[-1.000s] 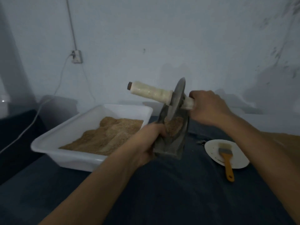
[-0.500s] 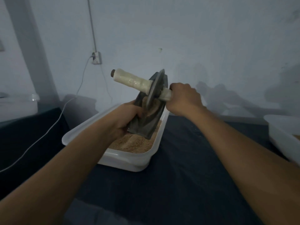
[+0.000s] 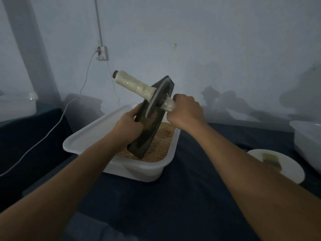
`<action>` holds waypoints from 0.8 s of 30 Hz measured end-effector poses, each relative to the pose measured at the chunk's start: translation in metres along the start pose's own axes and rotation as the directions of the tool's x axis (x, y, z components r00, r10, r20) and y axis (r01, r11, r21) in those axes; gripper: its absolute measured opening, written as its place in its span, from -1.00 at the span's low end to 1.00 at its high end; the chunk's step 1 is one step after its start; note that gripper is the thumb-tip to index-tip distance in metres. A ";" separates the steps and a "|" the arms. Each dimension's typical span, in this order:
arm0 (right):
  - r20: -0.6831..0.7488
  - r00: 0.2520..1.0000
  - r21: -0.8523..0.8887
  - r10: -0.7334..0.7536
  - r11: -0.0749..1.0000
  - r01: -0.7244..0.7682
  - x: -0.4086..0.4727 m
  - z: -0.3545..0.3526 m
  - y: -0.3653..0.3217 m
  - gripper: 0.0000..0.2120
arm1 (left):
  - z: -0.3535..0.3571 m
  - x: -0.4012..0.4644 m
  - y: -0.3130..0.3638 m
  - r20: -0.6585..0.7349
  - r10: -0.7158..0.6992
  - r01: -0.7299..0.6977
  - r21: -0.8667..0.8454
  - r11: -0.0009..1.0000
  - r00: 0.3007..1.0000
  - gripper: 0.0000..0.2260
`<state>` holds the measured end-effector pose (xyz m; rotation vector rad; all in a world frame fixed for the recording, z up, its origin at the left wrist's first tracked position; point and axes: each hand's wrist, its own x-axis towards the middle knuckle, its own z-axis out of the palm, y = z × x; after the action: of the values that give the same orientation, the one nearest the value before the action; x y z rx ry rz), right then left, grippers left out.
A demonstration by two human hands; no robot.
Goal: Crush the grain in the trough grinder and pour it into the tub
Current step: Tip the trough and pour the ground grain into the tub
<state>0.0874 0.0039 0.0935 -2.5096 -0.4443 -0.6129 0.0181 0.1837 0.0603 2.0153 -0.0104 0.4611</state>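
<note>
While tipped steeply over the tub [image 3: 83, 143] to shed grain [image 3: 152, 120], trough grinder [image 3: 147, 129]: left hand [image 3: 127, 123] grips its side; right hand [image 3: 186, 113] clasps roller handle [image 3: 167, 106].

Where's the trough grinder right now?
Head view, centre: the trough grinder is tilted steeply, low end over the grain in the white tub, held by the left hand while the right hand grips the roller handle.
</note>
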 end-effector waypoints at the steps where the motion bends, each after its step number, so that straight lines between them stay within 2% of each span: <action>1: -0.001 1.000 0.008 0.012 1.000 -0.012 -0.002 0.003 0.002 -0.80 | -0.002 0.002 -0.004 -0.004 0.007 -0.006 0.063 0.998 1.000 -0.45; 5: -0.026 0.998 0.040 0.051 0.998 -0.050 -0.006 0.012 0.008 -0.78 | -0.012 0.011 -0.010 0.029 0.008 -0.016 0.280 0.960 1.000 -0.41; 9: -0.036 0.996 0.106 0.080 0.992 -0.076 -0.009 0.014 0.012 -0.82 | -0.025 0.025 -0.007 0.106 -0.004 -0.053 0.535 0.843 0.994 -0.39; 13: -0.033 0.995 0.133 0.095 0.987 -0.090 -0.011 0.012 0.015 -0.83 | -0.029 0.028 -0.004 0.140 0.022 -0.112 0.676 0.729 0.990 -0.37; 17: -0.047 0.995 0.135 0.087 0.988 -0.080 -0.013 0.013 0.016 -0.74 | -0.030 0.025 0.000 0.143 0.172 -0.217 0.794 0.568 0.975 -0.39; 19: -0.053 0.995 0.143 0.088 0.987 -0.079 -0.014 0.013 0.017 -0.77 | -0.029 0.023 0.003 0.140 0.221 -0.234 0.839 0.492 0.965 -0.44; 24: -0.060 0.992 0.177 0.111 0.979 -0.099 -0.016 0.012 0.016 -0.75 | -0.025 0.019 0.012 0.132 0.226 -0.187 0.952 0.242 0.965 -0.44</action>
<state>0.0844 -0.0057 0.0698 -2.3222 -0.3220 -0.5925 0.0257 0.2032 0.0864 3.2980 0.0357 0.8004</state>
